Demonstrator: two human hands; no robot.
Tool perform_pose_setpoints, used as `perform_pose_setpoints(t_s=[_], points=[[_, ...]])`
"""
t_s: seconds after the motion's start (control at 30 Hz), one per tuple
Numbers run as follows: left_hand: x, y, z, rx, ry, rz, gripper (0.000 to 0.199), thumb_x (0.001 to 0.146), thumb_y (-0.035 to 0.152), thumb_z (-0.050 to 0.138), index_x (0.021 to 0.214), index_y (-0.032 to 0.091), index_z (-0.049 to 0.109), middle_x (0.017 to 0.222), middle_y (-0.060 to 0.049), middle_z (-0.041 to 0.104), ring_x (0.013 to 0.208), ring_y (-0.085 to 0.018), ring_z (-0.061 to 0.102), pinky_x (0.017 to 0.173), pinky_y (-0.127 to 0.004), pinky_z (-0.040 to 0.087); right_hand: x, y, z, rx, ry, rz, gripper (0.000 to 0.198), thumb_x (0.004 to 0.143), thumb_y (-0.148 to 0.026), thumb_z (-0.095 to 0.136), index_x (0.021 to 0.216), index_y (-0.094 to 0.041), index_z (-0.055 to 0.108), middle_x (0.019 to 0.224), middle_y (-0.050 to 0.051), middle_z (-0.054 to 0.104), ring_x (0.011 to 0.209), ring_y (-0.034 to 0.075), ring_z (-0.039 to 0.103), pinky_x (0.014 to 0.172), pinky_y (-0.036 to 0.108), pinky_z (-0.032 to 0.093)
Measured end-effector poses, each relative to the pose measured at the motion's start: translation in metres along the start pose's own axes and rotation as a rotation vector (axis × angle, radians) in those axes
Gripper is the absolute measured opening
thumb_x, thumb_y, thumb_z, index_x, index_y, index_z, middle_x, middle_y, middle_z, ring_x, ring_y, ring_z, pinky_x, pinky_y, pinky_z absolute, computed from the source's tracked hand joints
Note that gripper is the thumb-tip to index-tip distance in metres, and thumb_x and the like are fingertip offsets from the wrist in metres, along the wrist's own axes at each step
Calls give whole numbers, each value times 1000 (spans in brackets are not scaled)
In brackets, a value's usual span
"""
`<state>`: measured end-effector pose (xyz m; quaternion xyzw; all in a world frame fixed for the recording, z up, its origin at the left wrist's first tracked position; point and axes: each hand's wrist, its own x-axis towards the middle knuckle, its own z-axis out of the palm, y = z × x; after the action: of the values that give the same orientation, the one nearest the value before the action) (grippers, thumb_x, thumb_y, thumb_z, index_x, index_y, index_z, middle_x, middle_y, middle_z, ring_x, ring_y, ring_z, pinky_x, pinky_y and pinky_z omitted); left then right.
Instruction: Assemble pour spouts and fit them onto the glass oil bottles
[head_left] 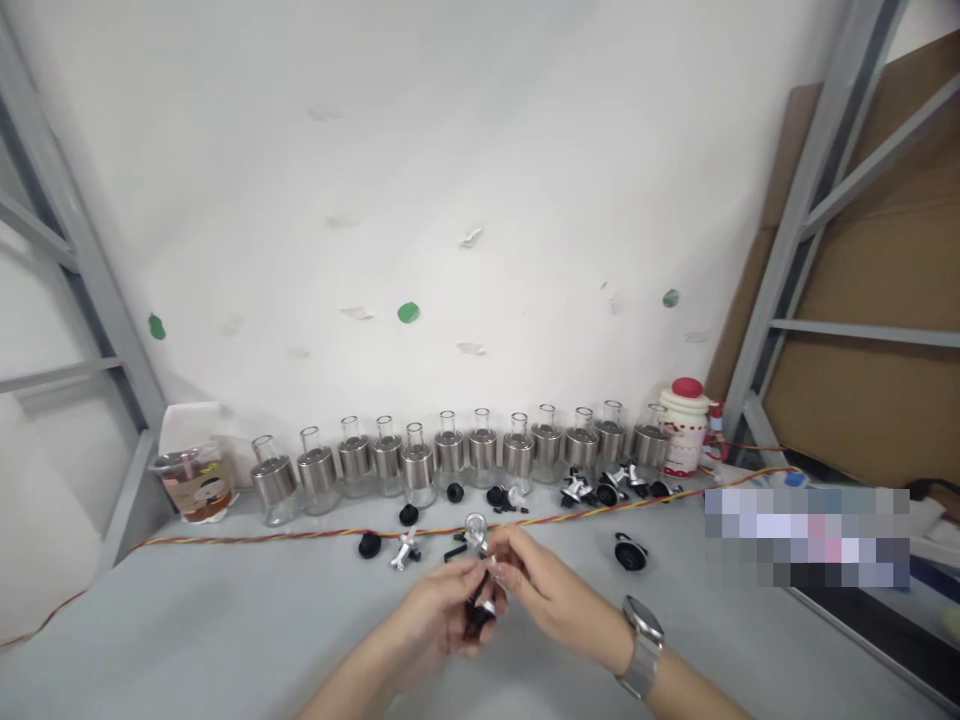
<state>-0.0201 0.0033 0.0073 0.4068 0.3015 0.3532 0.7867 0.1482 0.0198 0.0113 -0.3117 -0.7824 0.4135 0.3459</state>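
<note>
My left hand [444, 600] has its fingers closed around a small black and silver bottle-top fitting [480, 612], partly hidden by the fingers. My right hand [534, 582], with a watch [643, 645] on its wrist, pinches at the upper end of the same fitting. Just beyond the fingertips shows a silver ring-shaped part [475, 528]; whether it is held or lies on the table I cannot tell. Left of the hands lie a silver part [405, 550] with black ends and a round black cap [369, 545].
Several glass bottles [317, 467] with metal sleeves line the wall. More black and silver fittings [577, 490] lie before them. A twisted red-yellow wire [300, 538] crosses the table. A cup [196, 487] stands left, a white jar [684, 430] right. A black lid-like part [630, 552] lies right.
</note>
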Motion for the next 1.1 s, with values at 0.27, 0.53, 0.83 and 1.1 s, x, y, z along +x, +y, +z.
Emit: perform_pose_setpoints(t_s=[0.27,0.53,0.83,1.1], points=[[-2,-4,0,-67,-107,-99,30,78,38,51,62,17,36,68,-3,50,42,-6,41,38,-20,9,-5,0,4,-236,-27,-58,19,90,-33,31,95,-22,45,82,2,55,70,13,54,68,27,41],[-1,-5,1,-108,-105,-220,30,77,36,51,60,17,35,65,-2,48,38,-5,37,37,-18,6,-6,-5,6,-363,-40,-44,12,88,-29,35,90,-21,43,82,3,58,74,16,55,65,26,39],[2,-7,1,-109,-76,-246,30,74,36,50,56,17,34,65,-1,49,39,-5,39,36,-19,7,-3,4,11,-177,3,95,9,88,-30,37,87,-21,40,72,-1,63,58,12,57,59,23,39],[4,-7,6,6,-54,-231,38,72,49,48,55,17,37,64,-1,52,39,-5,42,35,-20,8,-3,6,8,-184,30,56,10,88,-30,37,88,-22,42,72,-1,61,67,14,57,62,24,39]])
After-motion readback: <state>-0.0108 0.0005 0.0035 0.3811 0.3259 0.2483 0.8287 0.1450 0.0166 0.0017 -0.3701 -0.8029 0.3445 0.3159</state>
